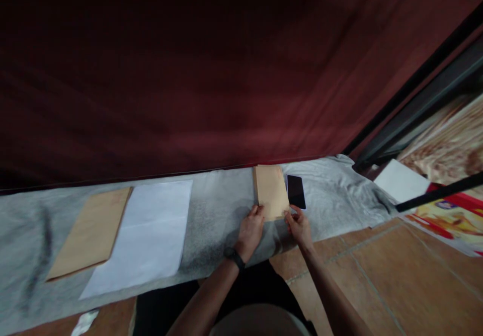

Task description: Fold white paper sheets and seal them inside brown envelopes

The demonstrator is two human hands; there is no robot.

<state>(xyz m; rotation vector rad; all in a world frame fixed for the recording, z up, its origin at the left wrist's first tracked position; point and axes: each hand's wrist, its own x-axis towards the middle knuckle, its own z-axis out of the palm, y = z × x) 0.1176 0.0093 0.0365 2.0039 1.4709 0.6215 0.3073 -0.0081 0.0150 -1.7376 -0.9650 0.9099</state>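
Note:
A small stack of brown paper envelopes [271, 190] lies on the grey cloth in front of me. My left hand [252, 228] grips its near left corner, fingers closed on the edge. At the near right corner, my right hand [299, 227] pinches the paper between thumb and fingers. A dark-screened phone [296, 191] lies flat just right of the stack, close to my right fingertips. Farther left, a larger brown envelope stack [92, 230] partly overlaps a big white paper sheet [151, 235].
The grey cloth [215, 210] covers a long surface against a dark red curtain [211, 99]. Black metal bars [418, 84] slant at the right. Beyond them are a white sheet [402, 181] and a colourful printed package [453, 220] on the tiled floor [362, 280].

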